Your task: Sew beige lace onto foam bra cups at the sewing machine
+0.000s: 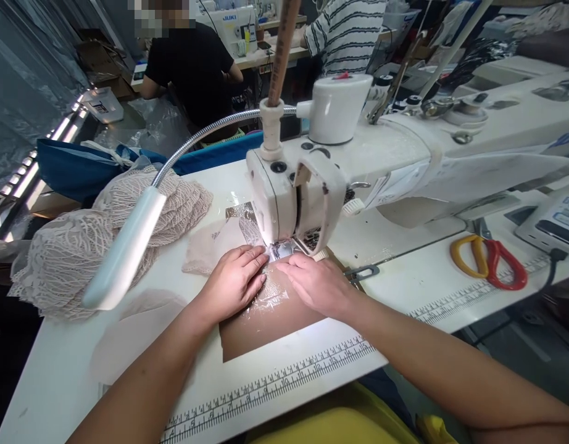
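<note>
Left hand (236,280) and right hand (315,285) lie flat, each grip spread apart, clamping nothing. Both press the fabric piece (205,250) onto the tabletop (405,290), directly beneath the sewing machine (303,191).

Sheer beige fabric piece (203,250) lies flat on the table (405,290) under the sewing machine (284,197).

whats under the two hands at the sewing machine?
Left hand and right hand lie flat on shiny sheer material over a brown sheet. Whatever lies beneath the palms is covered.
</note>
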Tool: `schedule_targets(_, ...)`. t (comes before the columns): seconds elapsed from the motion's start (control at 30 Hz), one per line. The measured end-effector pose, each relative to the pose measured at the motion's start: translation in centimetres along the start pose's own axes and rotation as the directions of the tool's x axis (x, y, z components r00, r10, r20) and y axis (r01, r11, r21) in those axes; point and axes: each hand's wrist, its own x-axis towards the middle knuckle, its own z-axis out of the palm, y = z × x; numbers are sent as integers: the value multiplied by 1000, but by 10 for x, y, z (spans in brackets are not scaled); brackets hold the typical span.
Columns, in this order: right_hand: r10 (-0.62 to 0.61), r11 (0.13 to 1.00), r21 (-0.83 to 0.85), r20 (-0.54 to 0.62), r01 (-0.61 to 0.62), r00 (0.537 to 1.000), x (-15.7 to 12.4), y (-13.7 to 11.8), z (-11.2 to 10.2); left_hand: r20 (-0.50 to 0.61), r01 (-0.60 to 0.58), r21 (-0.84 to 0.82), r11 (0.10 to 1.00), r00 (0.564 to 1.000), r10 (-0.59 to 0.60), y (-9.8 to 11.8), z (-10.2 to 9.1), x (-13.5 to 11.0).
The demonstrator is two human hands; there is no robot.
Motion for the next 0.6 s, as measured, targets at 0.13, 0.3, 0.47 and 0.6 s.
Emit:
schedule_targets(0.13,5,1000,13,-6,-5,1000,0,0,-1,-26,63,28,998,998,-63,-5,-1,-1)
schedule_targets(0.3,4,1000,29,-8,-3,1000,1,-1,-1,-41,167,24,986,985,-166,-12,-4,-4)
schedule_targets(0.47,-28,999,16,-41,29,999,-1,2,4,61,257,46,965,964,-260,-18,-19,-6)
schedule_targets(0.6,-70,998,-7,-71,70,995,-2,7,10,243,340,16,940,911,-334,-13,-67,-20)
